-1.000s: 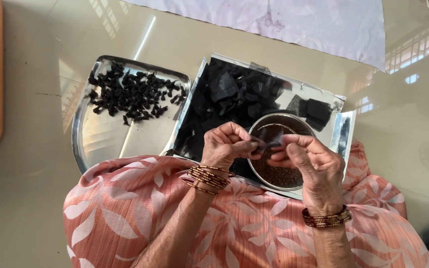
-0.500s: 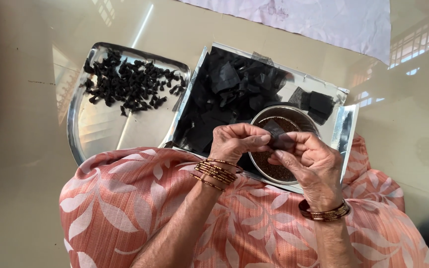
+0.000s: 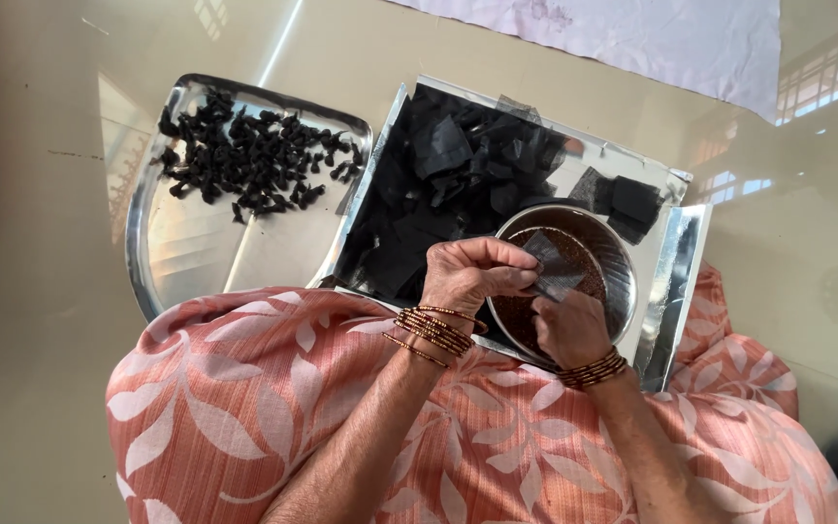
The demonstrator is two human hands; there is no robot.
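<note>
both hands point(image 3: 516, 291) pinch a sheer black net square point(image 3: 550, 264) (slightly creased).

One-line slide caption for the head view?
Left hand and right hand hold a dark mesh square over a steel bowl.

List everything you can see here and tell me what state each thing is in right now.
Left hand: fingers pinching a black mesh square over the bowl.
Right hand: at the bowl, touching the same square.
Steel bowl: upright, holding brown grains.
Foil tray: heaped with loose black squares.
Steel plate: partly covered with small dark twisted bundles.
White cloth: spread flat.
</note>
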